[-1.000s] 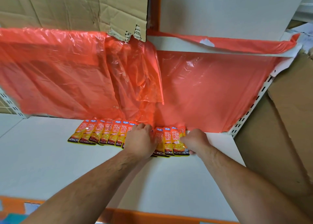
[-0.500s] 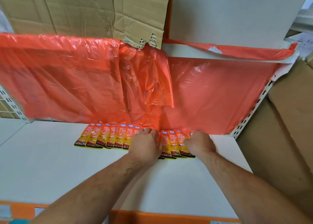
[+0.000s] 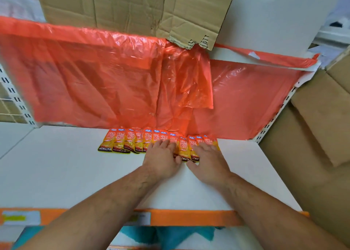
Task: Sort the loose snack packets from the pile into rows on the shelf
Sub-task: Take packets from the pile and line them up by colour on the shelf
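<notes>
**Both hands flat on a row of snack packets at the back of the shelf**

Head view: A row of glossy orange-and-yellow snack packets (image 3: 130, 142) lies overlapping like shingles on the smooth white shelf (image 3: 56, 164), along its back edge near 12 o'clock. Crinkled translucent orange plastic sheeting (image 3: 94, 83) hangs behind them, below torn, creased brown cardboard (image 3: 132, 7). The left hand (image 3: 161, 160) rests palm down on the middle of the row, fingers (image 3: 162, 144) spread flat, clamped on nothing. The right hand (image 3: 207, 160) lies at 3 o'clock of it on the row's right end, fingers likewise open and pressing flat. An orange strip (image 3: 189, 216) with paper labels runs along the shelf's front edge.

Half a second ago both hands were curled at the row; now they lie flatter and closer together, and the camera looks down more, showing more of the front strip.
</notes>
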A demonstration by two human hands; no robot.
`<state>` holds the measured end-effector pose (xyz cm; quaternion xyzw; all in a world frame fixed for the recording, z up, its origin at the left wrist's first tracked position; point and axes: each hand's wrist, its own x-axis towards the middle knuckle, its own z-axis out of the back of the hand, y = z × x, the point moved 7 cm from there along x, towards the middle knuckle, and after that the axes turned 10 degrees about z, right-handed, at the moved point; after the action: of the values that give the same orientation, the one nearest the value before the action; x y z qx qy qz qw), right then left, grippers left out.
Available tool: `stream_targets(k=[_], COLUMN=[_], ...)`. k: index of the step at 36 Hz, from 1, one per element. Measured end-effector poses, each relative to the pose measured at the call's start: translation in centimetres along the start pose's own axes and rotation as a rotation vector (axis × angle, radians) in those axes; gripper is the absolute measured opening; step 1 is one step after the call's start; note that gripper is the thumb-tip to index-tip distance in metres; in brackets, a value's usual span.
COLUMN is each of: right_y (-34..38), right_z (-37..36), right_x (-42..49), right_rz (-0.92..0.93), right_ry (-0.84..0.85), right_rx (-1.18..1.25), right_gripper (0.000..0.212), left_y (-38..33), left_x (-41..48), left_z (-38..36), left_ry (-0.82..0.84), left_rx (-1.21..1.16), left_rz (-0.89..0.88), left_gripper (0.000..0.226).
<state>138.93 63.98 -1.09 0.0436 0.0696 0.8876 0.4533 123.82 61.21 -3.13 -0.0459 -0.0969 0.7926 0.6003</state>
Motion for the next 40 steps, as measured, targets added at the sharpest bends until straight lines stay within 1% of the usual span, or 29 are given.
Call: stream_targets(k=[4,10,16,25,30,34,40], right_y=[2.3,6.1,10.6,19.8,25.5,30.8,41.2], right_z=[0.4,0.7,0.2,-1.5,-2.4,-3.1,-4.8], right_x=[-0.5,-1.4,-3.3,-5.4,-5.7,-4.7,-2.0], right_rz=[0.041,0.156,0.29,0.457,0.551,0.615,0.683], right_ry=[0.002,0.003,0.08,0.121,0.152,0.16,0.152], right_rx=[0.015,0.039,0.068,0.13,0.121,0.105,0.105], right_gripper=[0.066,0.067,0.067,0.064,0.062,0.061,0.061], left_y=[1.6,4.5,7.8,14.8,19.5,24.5,34.3], left_x=[-2.0,-6.3,-12.4,-20.8,-23.7,-25.5,-27.3], left_z=[1.4,3.8,4.8,6.8,8.0,8.9,10.7], left_ry=[-0.025,-0.054,-0.031,-0.104,-0.12,-0.152,-0.172], left_rx=[0.0,0.035,0.077,0.074,0.041,0.009,0.02], left_rz=[0.033,0.134,0.298,0.515,0.592,0.644,0.688], left_gripper=[0.058,0.06,0.06,0.055,0.067,0.056,0.059])
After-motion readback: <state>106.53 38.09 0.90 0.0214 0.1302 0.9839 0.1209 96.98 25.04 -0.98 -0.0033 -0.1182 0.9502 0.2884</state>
